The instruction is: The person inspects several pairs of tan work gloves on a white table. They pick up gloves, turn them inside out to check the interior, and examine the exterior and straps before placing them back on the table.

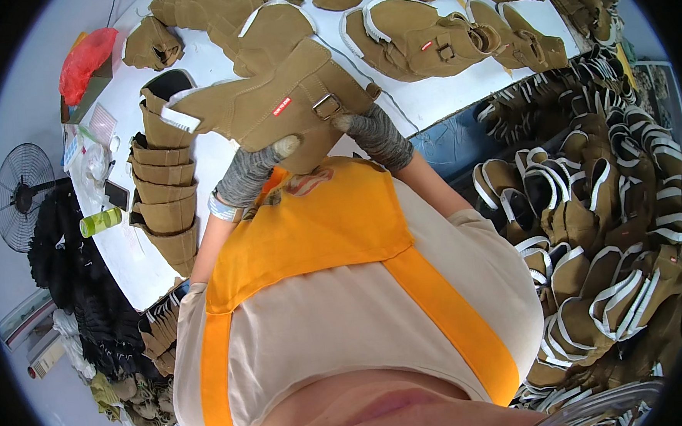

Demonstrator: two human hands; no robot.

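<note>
My left hand [252, 168] and my right hand [374, 136], both in grey knitted gloves, hold one brown boot upper [266, 110] above the near edge of the white table. The upper has a metal buckle [327, 106], a small red label and a white-edged toe end that points left. My left thumb lies on its lower edge near the middle. My right thumb presses just below the buckle, at the shaft end. The fingers behind the upper are mostly hidden. Beyond it another brown upper [276, 34] lies on the table.
Nested brown uppers [166, 193] form a column on the white table [109, 254] at left, near a green-lidded container [101, 222], a phone [116, 195] and a red plastic bag [85, 64]. More uppers [419, 41] lie at the back. Heaped uppers [575, 270] fill the right side. A fan [24, 198] stands far left.
</note>
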